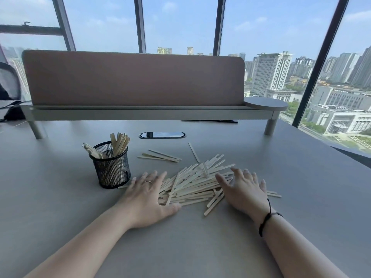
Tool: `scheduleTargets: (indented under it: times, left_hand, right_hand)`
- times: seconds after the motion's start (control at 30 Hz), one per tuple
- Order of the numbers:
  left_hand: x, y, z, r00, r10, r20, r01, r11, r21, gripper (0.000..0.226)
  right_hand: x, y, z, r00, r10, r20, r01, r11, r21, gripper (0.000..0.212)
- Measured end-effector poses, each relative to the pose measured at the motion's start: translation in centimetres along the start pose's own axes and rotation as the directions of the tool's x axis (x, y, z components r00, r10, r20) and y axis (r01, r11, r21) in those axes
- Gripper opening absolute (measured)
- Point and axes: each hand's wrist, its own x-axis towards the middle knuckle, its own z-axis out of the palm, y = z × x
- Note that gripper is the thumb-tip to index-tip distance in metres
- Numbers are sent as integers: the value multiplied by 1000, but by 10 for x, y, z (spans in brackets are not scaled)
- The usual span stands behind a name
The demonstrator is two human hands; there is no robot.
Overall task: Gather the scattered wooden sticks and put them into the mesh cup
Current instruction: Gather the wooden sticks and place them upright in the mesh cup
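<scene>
On the gray table (261, 247), a big pile of wooden sticks (197, 182) lies between two flat hands: the left hand (147, 194) at its 9 o'clock side and the right hand (244, 188) at its 3 o'clock side, fingers spread out and grabbing nothing. At about 10 o'clock from the pile stands the black mesh cup (111, 167), upright, with some sticks in it. A few loose sticks (160, 155) lie at 11 o'clock, with a brown desk screen (132, 77) far behind.

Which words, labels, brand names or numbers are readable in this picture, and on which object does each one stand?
None: no text can be read in this view.
The mesh cup, the wooden sticks and the desk show no print.
The divider panel is plain.
The buildings outside the window are too far and too small to show any sign.
</scene>
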Motion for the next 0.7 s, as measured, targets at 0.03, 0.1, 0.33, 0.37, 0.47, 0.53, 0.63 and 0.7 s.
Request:
scheduleTargets:
  times: [0.03,0.1,0.33,0.37,0.47,0.53,0.63,0.7]
  left_hand:
    - [0,-1,0,1000,2,2,-2,1000,-2,116]
    - [1,-1,1,1000,21,2,-21,1000,-8,123]
    - [-1,8,-6,990,140,11,-139,988,-68,129]
    - [-1,9,-6,988,155,2,-154,985,-74,132]
    - [2,9,-3,979,204,-23,-205,975,-83,144]
    - [2,10,0,977,212,-36,-214,974,-77,146]
    - [3,12,1,973,213,-90,-220,973,-76,143]
    - [5,11,0,968,212,-135,-226,969,-98,134]
  right_hand:
    - [-1,-2,1,1000,-21,16,20,1000,9,90]
    - [-6,-9,1,995,-98,17,96,993,71,97]
    - [-37,-51,13,956,-292,38,276,935,223,82]
    - [-40,-56,17,946,-322,32,308,926,219,81]
    - [-45,-65,25,902,-431,26,415,881,226,71]
    - [-47,-68,22,875,-484,13,461,839,289,58]
    - [-39,-70,12,872,-487,-49,464,791,399,44]
    - [-17,-73,7,897,-426,-120,438,813,385,41]
